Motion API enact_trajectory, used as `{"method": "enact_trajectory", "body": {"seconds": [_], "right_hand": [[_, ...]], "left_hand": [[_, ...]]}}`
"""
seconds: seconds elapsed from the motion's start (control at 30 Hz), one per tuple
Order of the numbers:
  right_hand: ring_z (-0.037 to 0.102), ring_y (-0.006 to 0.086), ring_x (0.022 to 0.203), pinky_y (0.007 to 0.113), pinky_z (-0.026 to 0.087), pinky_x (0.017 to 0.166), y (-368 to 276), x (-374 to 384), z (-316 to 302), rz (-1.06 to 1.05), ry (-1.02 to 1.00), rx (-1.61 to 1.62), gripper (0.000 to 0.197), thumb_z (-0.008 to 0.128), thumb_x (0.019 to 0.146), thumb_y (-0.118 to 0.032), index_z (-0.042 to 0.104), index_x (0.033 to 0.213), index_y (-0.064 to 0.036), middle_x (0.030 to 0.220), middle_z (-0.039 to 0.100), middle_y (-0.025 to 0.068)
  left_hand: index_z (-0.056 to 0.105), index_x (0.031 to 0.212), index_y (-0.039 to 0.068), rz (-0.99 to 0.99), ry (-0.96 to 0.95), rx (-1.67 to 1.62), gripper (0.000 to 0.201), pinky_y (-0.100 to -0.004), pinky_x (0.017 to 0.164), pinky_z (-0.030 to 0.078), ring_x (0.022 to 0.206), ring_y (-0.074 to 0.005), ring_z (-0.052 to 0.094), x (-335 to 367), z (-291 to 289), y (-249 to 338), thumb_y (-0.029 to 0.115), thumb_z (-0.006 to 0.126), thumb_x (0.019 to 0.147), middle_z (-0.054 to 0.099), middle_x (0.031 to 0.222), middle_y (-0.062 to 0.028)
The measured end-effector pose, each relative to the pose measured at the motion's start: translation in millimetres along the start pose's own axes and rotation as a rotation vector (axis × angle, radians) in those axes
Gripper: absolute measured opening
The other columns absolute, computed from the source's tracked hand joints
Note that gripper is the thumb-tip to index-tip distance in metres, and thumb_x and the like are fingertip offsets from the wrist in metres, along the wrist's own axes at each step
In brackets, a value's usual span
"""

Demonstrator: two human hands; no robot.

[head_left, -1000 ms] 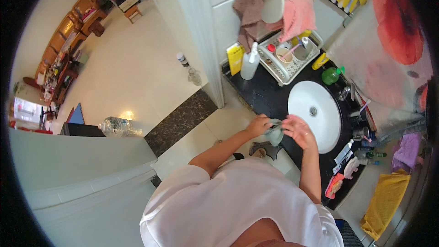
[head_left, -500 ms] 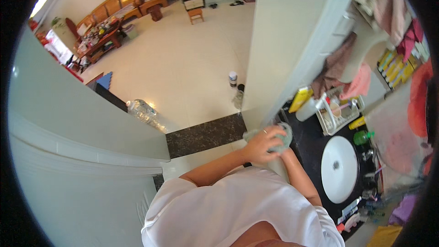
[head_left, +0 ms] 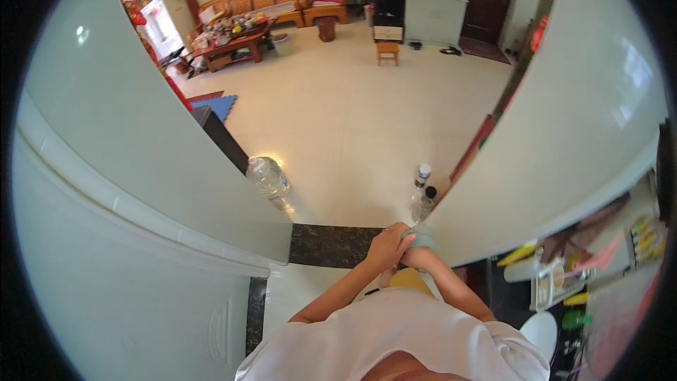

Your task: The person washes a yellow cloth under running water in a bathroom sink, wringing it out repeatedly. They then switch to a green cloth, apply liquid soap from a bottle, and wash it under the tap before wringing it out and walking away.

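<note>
My hands are together in front of my body, above the dark stone threshold [head_left: 328,245]. A pale green cloth [head_left: 423,238] is bunched in them, its loose part showing past the fingers. My left hand [head_left: 388,247] comes across from the left, its fingers closed over the cloth and the other hand. My right hand [head_left: 416,257] is closed and partly covered by the cloth, so its fingertips are hidden. Beyond the hands, a white-capped bottle [head_left: 422,176] and a black-capped clear bottle [head_left: 424,204] stand on the floor by the right door jamb.
A large clear plastic bottle [head_left: 268,178] stands by the left jamb. Pale walls [head_left: 564,148] flank the doorway. To the right are a dark counter, a white basin [head_left: 541,333] and a white basket [head_left: 553,289]. A small wooden stool [head_left: 387,53] and a low table [head_left: 236,48] stand farther off.
The view has swung right to face the doorway, and the basin has slid toward the lower right edge. Both hands stay together on the cloth, now nearer the threshold.
</note>
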State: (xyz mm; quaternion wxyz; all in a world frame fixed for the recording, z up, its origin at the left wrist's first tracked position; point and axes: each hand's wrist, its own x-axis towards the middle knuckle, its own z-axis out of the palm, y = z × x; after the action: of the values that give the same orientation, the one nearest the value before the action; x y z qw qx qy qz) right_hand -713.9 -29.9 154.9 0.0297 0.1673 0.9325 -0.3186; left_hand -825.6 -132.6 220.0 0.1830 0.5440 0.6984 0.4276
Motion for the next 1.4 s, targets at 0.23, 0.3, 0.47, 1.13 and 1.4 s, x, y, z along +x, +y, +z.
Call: {"method": "enact_trajectory", "body": {"seconds": [0.23, 0.3, 0.47, 1.13, 1.4], "right_hand": [[0.058, 0.0198, 0.1, 0.033, 0.048, 0.085, 46, 114, -92, 0.21, -0.021, 0.846, 0.037, 0.068, 0.076, -0.006, 0.059, 0.112, -0.0068, 0.105, 0.062, 0.0071], [0.053, 0.0198, 0.112, 0.034, 0.047, 0.092, 29, 155, -143, 0.114, -0.061, 1.211, 0.051, 0.067, 0.075, 0.001, 0.053, 0.123, -0.008, 0.118, 0.057, 0.0041], [0.052, 0.0185, 0.114, 0.035, 0.045, 0.095, 25, 269, -201, -0.107, -0.08, 1.413, 0.049, 0.061, 0.081, -0.004, 0.048, 0.128, -0.0062, 0.121, 0.055, 0.0052], [0.058, 0.0114, 0.089, 0.028, 0.046, 0.081, -43, 743, -260, -0.261, -0.673, 1.016, 0.025, 0.064, 0.082, -0.01, 0.062, 0.105, -0.0008, 0.098, 0.064, 0.0031], [0.056, 0.0113, 0.078, 0.027, 0.046, 0.074, -52, 928, -303, -0.301, -0.623, 0.926, 0.019, 0.054, 0.08, -0.002, 0.06, 0.098, -0.0001, 0.087, 0.061, 0.0022]], "left_hand": [[0.058, 0.099, 0.004, -0.258, 0.071, -0.414, 0.027, -0.0305, 0.064, 0.043, 0.072, -0.0141, 0.053, 120, -56, -49, 0.029, 0.05, 0.096, 0.057, 0.079, -0.0056], [0.059, 0.1, 0.004, -0.281, 0.124, -0.405, 0.028, -0.0289, 0.064, 0.043, 0.072, -0.0113, 0.051, 157, -74, -58, 0.031, 0.052, 0.095, 0.055, 0.076, -0.004], [0.059, 0.1, 0.004, -0.224, 0.181, -0.619, 0.022, -0.0277, 0.07, 0.046, 0.075, -0.0111, 0.054, 237, -129, -81, 0.018, 0.067, 0.085, 0.059, 0.085, -0.0038], [0.051, 0.103, 0.007, -0.451, 0.947, -0.649, 0.027, -0.0256, 0.076, 0.044, 0.089, -0.0083, 0.053, 437, -360, -331, 0.018, 0.067, 0.085, 0.057, 0.094, -0.0019], [0.06, 0.1, 0.003, -0.441, 0.955, -0.344, 0.018, -0.0277, 0.068, 0.049, 0.073, -0.0102, 0.057, 524, -444, -445, 0.009, 0.066, 0.084, 0.061, 0.086, -0.0011]]}}
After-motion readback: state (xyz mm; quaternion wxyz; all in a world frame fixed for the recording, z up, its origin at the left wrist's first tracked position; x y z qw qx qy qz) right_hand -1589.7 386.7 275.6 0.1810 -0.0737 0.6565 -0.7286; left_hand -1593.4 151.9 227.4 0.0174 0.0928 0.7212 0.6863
